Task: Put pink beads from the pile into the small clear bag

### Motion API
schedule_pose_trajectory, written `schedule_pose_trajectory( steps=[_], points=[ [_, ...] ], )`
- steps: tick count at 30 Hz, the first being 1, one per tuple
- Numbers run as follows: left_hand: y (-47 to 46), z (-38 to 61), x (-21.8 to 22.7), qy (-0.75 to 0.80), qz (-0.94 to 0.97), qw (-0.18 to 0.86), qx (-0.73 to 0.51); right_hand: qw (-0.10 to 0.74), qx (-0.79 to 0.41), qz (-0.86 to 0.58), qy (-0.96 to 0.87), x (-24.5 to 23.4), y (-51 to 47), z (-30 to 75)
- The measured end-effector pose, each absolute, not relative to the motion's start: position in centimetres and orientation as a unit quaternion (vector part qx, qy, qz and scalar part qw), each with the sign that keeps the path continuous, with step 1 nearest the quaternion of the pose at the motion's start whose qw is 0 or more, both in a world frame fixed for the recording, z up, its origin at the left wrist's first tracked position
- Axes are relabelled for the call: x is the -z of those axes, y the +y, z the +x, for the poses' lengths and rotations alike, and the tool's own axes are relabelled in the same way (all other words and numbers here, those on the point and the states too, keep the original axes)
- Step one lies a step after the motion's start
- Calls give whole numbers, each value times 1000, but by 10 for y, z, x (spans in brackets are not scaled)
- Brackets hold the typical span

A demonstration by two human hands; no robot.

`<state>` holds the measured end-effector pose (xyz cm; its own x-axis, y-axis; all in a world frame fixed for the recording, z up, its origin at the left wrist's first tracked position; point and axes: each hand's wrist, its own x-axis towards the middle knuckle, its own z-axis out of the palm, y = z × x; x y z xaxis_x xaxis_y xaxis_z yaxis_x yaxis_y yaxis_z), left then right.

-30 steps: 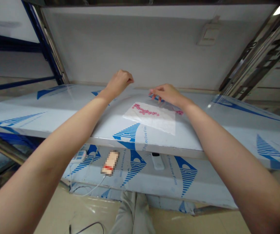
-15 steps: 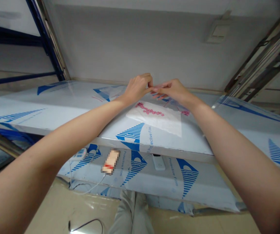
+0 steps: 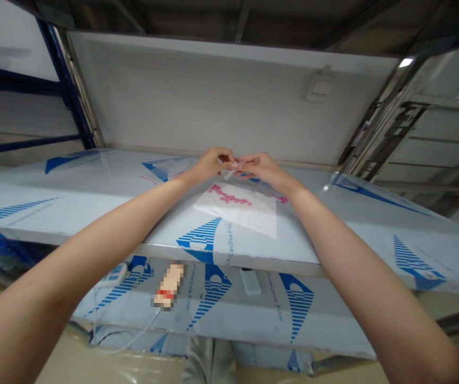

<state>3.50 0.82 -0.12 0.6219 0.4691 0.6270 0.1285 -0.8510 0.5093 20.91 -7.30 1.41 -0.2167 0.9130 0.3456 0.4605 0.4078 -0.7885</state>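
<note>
On the film-covered table [image 3: 253, 255], a white sheet [image 3: 249, 216] lay under a curved line of pink beads [image 3: 229, 196]. Just beyond, the left hand [image 3: 210, 165] and right hand [image 3: 259, 168] met, fingers nearly closed, pinching a small pale scrap [image 3: 227, 174], too small to identify.

One left hand [image 3: 211, 165], one right hand [image 3: 259, 169]. One white sheet [image 3: 245, 216]. Pink beads [image 3: 229, 197]: many, too small to count. Lower shelf [image 3: 333, 320]: one white remote-like device [image 3: 250, 281], one white power strip [image 3: 112, 275], one blurred object [image 3: 168, 285]. One wall switch plate [image 3: 319, 86].
</note>
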Motion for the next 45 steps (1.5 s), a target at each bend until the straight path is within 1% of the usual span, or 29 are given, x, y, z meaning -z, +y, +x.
schedule_pose_trajectory(
  steps=[2, 5, 7, 9, 12, 14, 21, 23, 26, 29, 32, 35, 37, 40, 42, 45],
  points=[
    [4, 34, 1, 190, 877, 196, -395, 412, -264, -496, -718, -13, -72, 207],
    [-7, 35, 1, 212, 881, 85, -414, 411, -271, -547, -677, -12, -73, 202],
    [-13, 37, 1, 212, 876, 25, -432, 414, -301, -544, -665, -13, -76, 200],
    [-18, 39, 1, 215, 864, 4, -455, 423, -330, -508, -673, -15, -79, 197],
    [-21, 41, 0, 221, 843, 13, -489, 442, -341, -473, -682, -16, -81, 196],
    [-21, 42, -1, 213, 845, 38, -489, 451, -331, -472, -681, -16, -79, 198],
    [-13, 42, 1, 172, 860, 185, -443, 454, -305, -509, -665, -13, -72, 203],
    [-11, 41, 2, 162, 864, 198, -433, 447, -289, -524, -665, -14, -72, 201],
    [-10, 40, 2, 170, 868, 192, -424, 432, -247, -546, -674, -16, -74, 199],
    [-14, 40, -1, 231, 861, 141, -431, 439, -198, -569, -666, -18, -75, 199],
    [-19, 39, -5, 289, 844, 23, -452, 458, -144, -584, -654, -18, -74, 200],
    [-23, 38, -6, 260, 839, -81, -471, 479, -150, -567, -653, -18, -73, 200],
    [-25, 37, -6, 212, 858, -102, -455, 504, -189, -540, -647, -17, -72, 199],
    [-28, 37, -4, 177, 897, -103, -392, 534, -235, -511, -632, -16, -71, 199],
    [-29, 37, -2, 176, 908, -116, -362, 533, -245, -503, -634, -14, -69, 200],
    [-28, 38, 0, 189, 904, -152, -351, 530, -250, -492, -644, -12, -66, 200]
  ],
)
